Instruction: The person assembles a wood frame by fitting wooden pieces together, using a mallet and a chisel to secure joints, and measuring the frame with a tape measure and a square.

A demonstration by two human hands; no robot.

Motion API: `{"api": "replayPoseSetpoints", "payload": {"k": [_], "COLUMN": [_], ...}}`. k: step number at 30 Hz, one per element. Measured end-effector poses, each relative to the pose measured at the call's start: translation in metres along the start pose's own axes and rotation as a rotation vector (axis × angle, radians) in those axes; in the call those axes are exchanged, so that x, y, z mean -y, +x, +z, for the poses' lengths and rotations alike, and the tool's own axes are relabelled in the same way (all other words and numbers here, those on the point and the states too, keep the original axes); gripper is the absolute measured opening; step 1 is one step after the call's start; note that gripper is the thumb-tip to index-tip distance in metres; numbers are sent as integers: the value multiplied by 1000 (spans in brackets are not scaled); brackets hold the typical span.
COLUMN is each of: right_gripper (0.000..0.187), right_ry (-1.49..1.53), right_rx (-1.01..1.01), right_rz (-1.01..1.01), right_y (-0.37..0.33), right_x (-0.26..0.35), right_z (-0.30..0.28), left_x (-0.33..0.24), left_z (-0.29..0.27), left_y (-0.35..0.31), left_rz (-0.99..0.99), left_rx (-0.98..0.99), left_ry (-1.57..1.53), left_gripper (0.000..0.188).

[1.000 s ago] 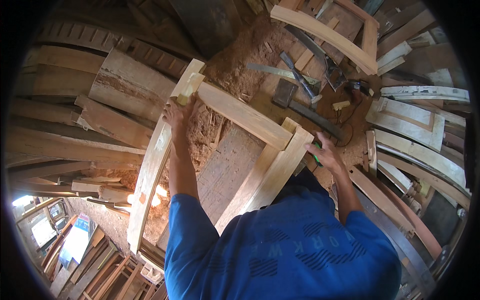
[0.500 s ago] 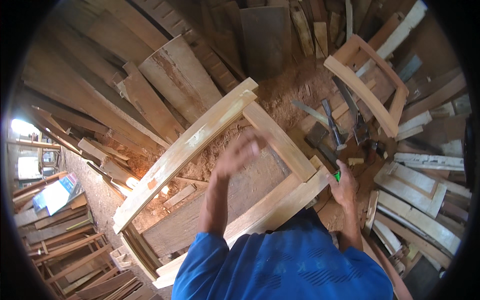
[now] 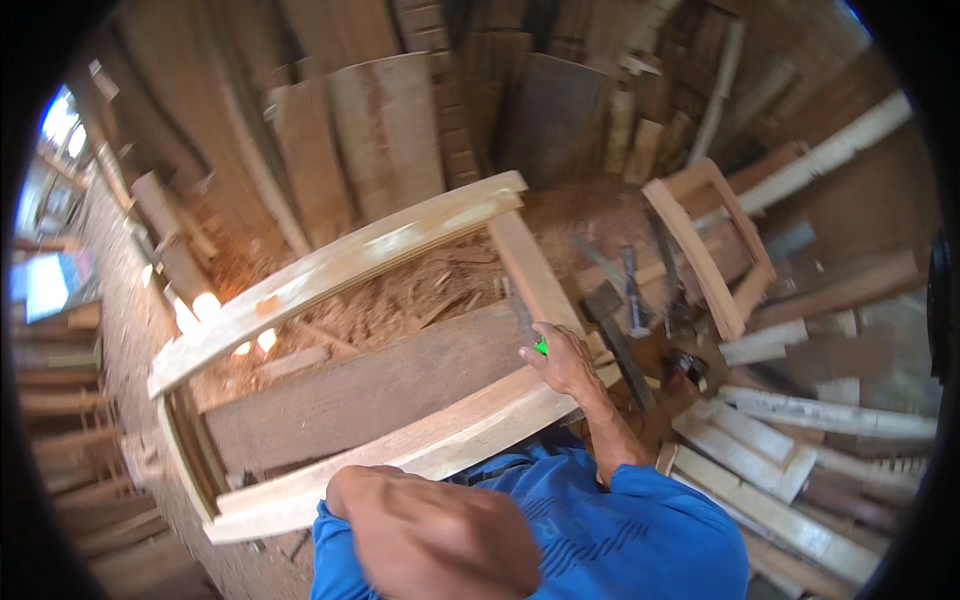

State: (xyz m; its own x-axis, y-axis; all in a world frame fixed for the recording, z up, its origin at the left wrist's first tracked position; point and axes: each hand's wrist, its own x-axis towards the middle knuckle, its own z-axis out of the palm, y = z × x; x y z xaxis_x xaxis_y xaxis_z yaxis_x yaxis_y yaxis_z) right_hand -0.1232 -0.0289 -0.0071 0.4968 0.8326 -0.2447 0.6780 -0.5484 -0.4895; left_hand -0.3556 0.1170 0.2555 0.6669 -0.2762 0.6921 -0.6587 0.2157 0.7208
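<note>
Right hand [image 3: 565, 362] closed around a green-handled tool [image 3: 532, 330] at wooden frame's [image 3: 350, 262] right corner; left hand [image 3: 440, 535] blurred, grip unclear.

Pale wooden frame [image 3: 400, 350] plus a green-tipped tool [image 3: 528, 325] in the right hand

The frame's bare, unfinished light wood: two long, slightly curved rails running lower-left to upper-right, joined by a short crosspiece at the right end [image 3: 535, 275] and another at the left end. It lies roughly flat, tilted across the view, over a wide darker plank and sawdust. The far rail has a small orange-ish mark on it. The tool is a slim dark shaft with a bright green bit at the grip, held against the frame's right corner where the near rail meets the crosspiece, pointing up along that crosspiece.
</note>
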Motion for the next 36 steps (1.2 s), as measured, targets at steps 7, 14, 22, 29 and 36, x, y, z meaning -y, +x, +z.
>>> {"api": "replayPoseSetpoints", "payload": {"k": [7, 14, 22, 29, 36], "right_gripper": [71, 85, 94, 101, 85], "right_ry": [91, -191, -403, -639, -707], "right_rx": [153, -3, 147, 279, 312], "right_rz": [-236, -623, -654, -785, -756], "right_y": [53, 146, 225, 208, 177], "right_x": [40, 154, 328, 446, 466], "right_z": [11, 37, 123, 232, 269], "left_x": [-7, 26, 38, -120, -207], "left_z": [53, 244, 283, 217, 150], "left_y": [-183, -390, -438, -540, -715], "left_rz": [116, -1403, -770, -1788, -2176], "left_rx": [-1523, -2590, -3018, -2156, -1935], "left_ry": [306, 1292, 257, 1621, 1699], "left_gripper": [30, 75, 93, 101, 103]}}
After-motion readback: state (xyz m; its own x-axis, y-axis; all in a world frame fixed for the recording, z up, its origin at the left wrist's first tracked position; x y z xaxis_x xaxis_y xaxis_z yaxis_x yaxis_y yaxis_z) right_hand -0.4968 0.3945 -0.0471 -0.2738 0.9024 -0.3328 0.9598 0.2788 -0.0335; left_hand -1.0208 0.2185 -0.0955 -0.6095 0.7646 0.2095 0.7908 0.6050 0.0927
